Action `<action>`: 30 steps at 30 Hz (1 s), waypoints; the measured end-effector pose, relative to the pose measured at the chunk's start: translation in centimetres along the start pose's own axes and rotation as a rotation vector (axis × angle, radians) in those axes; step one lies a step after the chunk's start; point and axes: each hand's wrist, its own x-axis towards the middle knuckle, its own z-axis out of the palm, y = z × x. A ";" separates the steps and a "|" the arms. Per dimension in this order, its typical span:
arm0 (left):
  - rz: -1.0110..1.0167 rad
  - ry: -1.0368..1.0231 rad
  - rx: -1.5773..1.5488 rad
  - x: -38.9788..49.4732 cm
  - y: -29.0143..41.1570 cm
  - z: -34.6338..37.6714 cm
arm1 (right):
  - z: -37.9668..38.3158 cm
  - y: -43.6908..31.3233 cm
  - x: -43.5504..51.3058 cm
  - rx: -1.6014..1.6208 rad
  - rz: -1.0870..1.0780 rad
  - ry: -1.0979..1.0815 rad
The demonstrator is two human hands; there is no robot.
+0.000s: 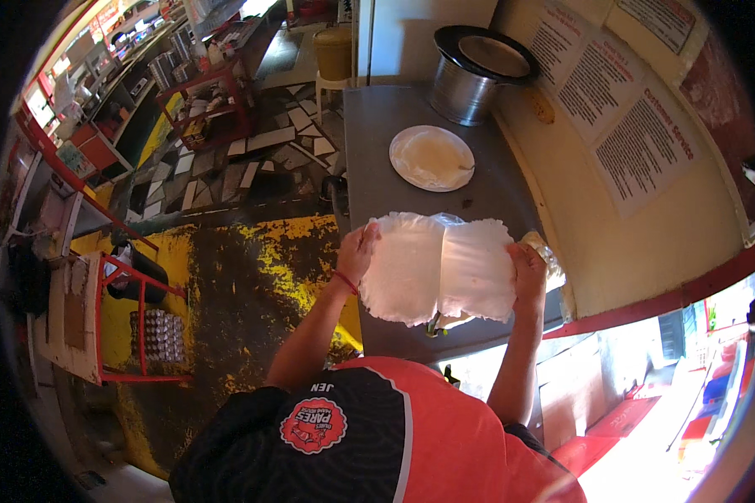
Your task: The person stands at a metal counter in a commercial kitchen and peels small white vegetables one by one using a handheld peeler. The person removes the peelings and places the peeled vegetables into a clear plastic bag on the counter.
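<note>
Between my two hands, a pale stack of thin, ragged-edged sheets, apparently spring roll wrappers, is spread above the grey tabletop. A crease or gap runs down its middle. My left hand pinches the left edge, and my right hand grips the right edge. Under the near edge, a small green piece peeks out, mostly hidden. Clear plastic lies just beyond my right hand. Farther back on the table rests a round plate with a pale surface or contents; I cannot tell which.
A metal pot with a black-rimmed top stands at the table's far end. Printed sheets hang on the right wall. To the left are a red-framed rack, stacked egg trays, a black bin and a yellowish bucket on a stool.
</note>
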 end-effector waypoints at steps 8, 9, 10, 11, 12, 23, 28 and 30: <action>0.000 0.094 0.220 -0.3 -5.8 1.6 | -0.6 -2.8 1.2 -0.268 -0.065 0.095; -0.024 0.115 0.241 -0.3 -6.3 1.5 | -0.9 -3.1 1.5 -0.259 -0.098 0.150; -0.041 0.141 0.252 0.0 -6.8 1.2 | -1.2 -3.4 2.2 -0.248 -0.132 0.205; -0.066 0.151 0.253 0.1 -7.2 0.8 | -1.6 -3.7 2.8 -0.205 -0.164 0.244; -0.090 0.132 0.292 0.2 -7.4 0.3 | -2.4 -4.2 3.4 -0.241 -0.183 0.244; -0.412 -0.270 -0.398 -2.8 -4.6 -2.2 | 2.8 -5.6 26.5 -0.757 -0.744 0.128; -0.490 -0.202 -0.400 -5.4 -5.2 -2.9 | 12.9 0.7 31.2 -1.124 -1.199 -0.125; -0.566 -0.134 -0.544 -6.1 -5.8 -2.9 | 17.3 4.9 29.2 -1.204 -1.040 -0.346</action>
